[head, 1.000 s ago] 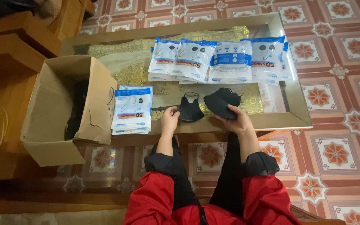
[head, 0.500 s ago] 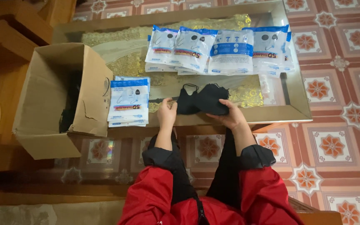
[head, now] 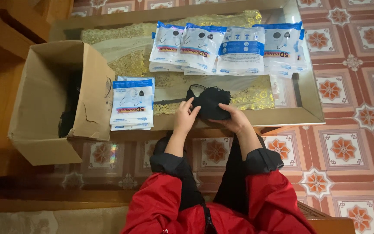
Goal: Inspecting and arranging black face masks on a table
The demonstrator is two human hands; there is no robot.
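Note:
My left hand point(head: 184, 116) and my right hand point(head: 235, 118) both grip a small stack of black face masks point(head: 211, 101) at the near edge of the glass-topped table point(head: 306, 115). The left fingers pinch the stack's left side, and the right hand holds it from the lower right. A pile of blue-and-white flat packets point(head: 132, 103) lies just left of my hands. A row of several more such packets point(head: 230, 48) lies across the far side of the table.
An open cardboard box point(head: 53, 102) with dark contents stands at the table's left end. A gold lace cloth point(head: 256, 93) lies under the glass. Patterned floor tiles point(head: 360, 91) run to the right. A wooden bench point(head: 5, 26) is at left.
The two separate black masks, one in each hand, have been brought together into one stack held by both hands.

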